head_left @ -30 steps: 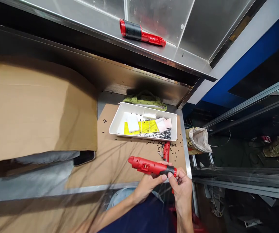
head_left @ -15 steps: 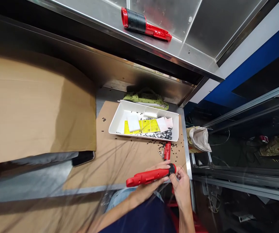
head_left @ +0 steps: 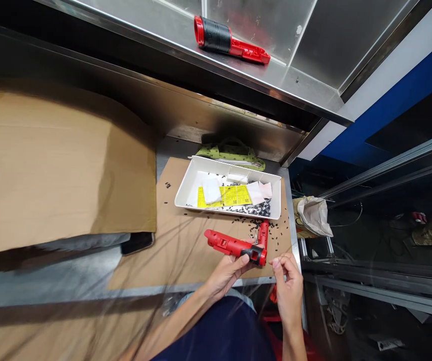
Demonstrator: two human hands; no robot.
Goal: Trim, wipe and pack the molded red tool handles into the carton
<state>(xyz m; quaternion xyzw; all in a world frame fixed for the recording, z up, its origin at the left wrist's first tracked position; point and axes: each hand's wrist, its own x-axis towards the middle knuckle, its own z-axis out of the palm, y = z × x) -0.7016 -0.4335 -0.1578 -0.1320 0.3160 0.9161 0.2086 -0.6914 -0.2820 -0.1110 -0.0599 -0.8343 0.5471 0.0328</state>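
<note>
My left hand (head_left: 229,273) holds a red plastic tool housing (head_left: 229,244) with a black collar at its right end, thumb on top near the collar. The housing is raised over the cardboard and points left. Just right of the collar, apart from it, my right hand (head_left: 289,281) has thumb and forefinger pinched together; anything between them is too small to make out. Behind the housing lies another red plastic part (head_left: 264,231), partly hidden by it. Small metal pieces (head_left: 252,234) lie beside that part. A white tray (head_left: 181,200) stands beyond, holding small black pieces, yellow label sheets (head_left: 234,195) and white pads (head_left: 211,190).
A large cardboard box (head_left: 65,170) takes up the left side. On the metal shelf (head_left: 294,93) above lies a red-and-black housing (head_left: 218,37). A green patterned pouch (head_left: 231,154) sits behind the tray. Small black pieces are scattered over the cardboard sheet (head_left: 166,240). A paper bag (head_left: 313,215) hangs at the right edge.
The housing has turned over in my left hand and moved up and away from me, showing its openings. My right hand has come off its end and now sits a little to the right.
</note>
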